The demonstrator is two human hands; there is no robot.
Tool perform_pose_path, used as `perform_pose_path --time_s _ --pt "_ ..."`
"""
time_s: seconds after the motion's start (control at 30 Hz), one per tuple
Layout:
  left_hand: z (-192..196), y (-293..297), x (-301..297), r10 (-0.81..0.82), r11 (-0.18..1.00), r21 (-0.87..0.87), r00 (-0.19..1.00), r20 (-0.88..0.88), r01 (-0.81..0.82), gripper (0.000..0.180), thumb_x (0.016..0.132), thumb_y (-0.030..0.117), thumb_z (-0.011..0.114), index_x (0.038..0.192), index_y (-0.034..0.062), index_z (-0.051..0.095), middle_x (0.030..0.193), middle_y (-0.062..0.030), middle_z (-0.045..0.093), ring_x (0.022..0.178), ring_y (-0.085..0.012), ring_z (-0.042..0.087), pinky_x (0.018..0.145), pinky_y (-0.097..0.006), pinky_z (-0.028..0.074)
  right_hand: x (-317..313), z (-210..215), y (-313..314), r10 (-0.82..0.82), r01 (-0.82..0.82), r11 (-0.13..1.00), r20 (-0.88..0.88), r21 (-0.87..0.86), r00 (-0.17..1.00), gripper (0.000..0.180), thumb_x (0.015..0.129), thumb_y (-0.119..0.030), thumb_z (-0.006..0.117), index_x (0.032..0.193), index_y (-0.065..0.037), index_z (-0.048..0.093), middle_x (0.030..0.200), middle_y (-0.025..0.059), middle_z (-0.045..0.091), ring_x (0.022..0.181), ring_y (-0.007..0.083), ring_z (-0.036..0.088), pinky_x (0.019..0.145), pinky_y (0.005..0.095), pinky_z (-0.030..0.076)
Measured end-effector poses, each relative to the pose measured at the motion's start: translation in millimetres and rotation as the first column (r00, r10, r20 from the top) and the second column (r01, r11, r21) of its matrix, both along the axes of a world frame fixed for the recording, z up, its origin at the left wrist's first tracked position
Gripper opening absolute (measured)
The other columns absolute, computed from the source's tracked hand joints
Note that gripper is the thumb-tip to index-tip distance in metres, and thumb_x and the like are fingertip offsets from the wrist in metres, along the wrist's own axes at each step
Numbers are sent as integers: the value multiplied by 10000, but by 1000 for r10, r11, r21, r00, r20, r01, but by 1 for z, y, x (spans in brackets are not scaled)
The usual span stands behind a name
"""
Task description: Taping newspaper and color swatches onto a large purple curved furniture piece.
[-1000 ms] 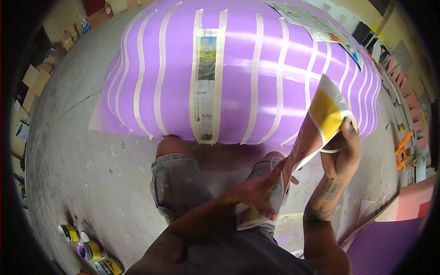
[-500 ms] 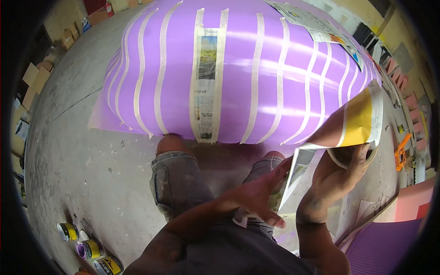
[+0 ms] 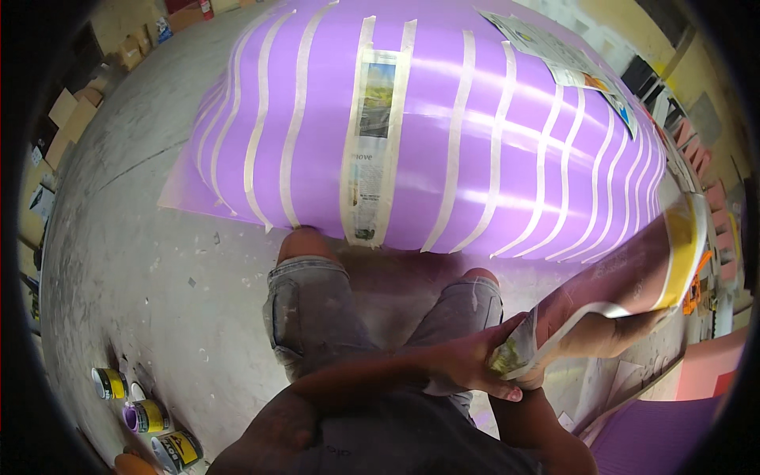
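Observation:
A strip of newspaper (image 3: 606, 277) with a pale tape edge stretches between my hands at the right, in front of a large purple curved body. My left hand (image 3: 479, 358) pinches its lower end. Behind and under the strip is my right hand (image 3: 606, 336), gripping its upper part; some fingers are hidden by the paper, and no tape roll shows there now. Bands of masking tape (image 3: 296, 131) run down the purple body (image 3: 324, 158). Between two of them a newspaper piece (image 3: 378, 99) is taped flat. More newspaper sheets (image 3: 546, 51) lie on its upper right.
Paint cans (image 3: 109, 385), one with purple paint (image 3: 145, 417), stand on the grey floor (image 3: 150, 261) at lower left. An orange tool (image 3: 693, 297) is partly hidden behind the paper. A purple ribbed sheet (image 3: 657, 431) and pink board (image 3: 701, 360) are at lower right.
The newspaper strip has swung right and is drawn out longer. My left hand has closed on its lower end. The tape roll seen in my right hand is now hidden.

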State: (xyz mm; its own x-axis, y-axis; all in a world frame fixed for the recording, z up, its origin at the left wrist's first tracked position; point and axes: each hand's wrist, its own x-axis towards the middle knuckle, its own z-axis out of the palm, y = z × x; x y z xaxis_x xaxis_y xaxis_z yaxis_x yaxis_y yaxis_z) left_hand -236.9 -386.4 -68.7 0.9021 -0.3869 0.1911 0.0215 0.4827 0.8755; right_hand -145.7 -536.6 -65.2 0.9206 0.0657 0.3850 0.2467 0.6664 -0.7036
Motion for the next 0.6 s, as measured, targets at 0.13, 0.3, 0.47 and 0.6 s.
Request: perform_pose_path --time_s 0.13,0.3,0.47,0.6 --pt "-26 -11 14 165 984 -123 938 305 -133 1121 781 315 920 1598 19 210 1491 -101 456 1379 -207 415 1164 -374 319 9 -43 -30 221 -220 975 -3 15 975 466 1115 -340 398 1455 -31 472 1384 106 558 1276 213 536 1083 351 433" --pt "-19 -4 7 83 962 -263 996 33 -71 973 863 305 857 1575 10 263 1469 -100 466 1374 -197 420 1162 -364 324 28 -103 -65 506 -504 862 -31 52 862 455 1120 -331 381 1461 -42 468 1369 94 560 1268 207 535 1069 339 447" --pt "-16 13 19 105 970 215 994 34 -110 961 856 372 856 1550 -10 311 1431 -184 538 1325 -262 505 1126 -381 384 32 -142 -77 673 -567 696 -126 441 729 449 1103 -351 444 1440 -57 474 1331 74 569 1215 202 550 1026 324 466" --pt "-38 23 29 176 932 296 974 139 -211 727 868 299 857 1405 -13 478 1280 -148 644 1199 -211 579 1066 -367 434 23 -119 -53 327 -325 931 -15 -165 945 538 1081 -411 466 1463 -33 439 1423 134 504 1276 243 521 1061 384 455"
